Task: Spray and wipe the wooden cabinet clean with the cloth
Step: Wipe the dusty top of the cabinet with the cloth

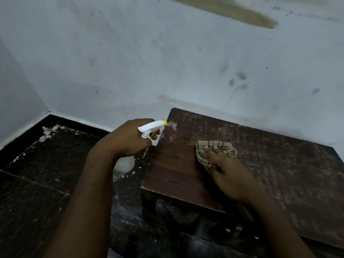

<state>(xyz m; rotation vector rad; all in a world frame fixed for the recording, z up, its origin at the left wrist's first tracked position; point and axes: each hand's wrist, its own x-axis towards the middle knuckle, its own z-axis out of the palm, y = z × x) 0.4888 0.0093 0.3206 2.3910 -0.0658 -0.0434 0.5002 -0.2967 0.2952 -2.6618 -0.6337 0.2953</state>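
A dark brown wooden cabinet (279, 174) stands against the wall, and its top is dusty except for a cleaner patch near its left edge. My left hand (128, 138) grips a white spray bottle (151, 127) with a yellow nozzle, held beside the cabinet's left edge with the nozzle pointing at the top. The bottle's round body shows below my wrist. My right hand (225, 166) lies on a beige checked cloth (216, 148), fingers spread flat over it, pressing it onto the cabinet top.
A stained pale wall (167, 62) rises directly behind the cabinet. Dark speckled floor tiles (46, 174) lie to the left, with white debris (48, 131) near the corner. The cabinet's front edge sits close to me.
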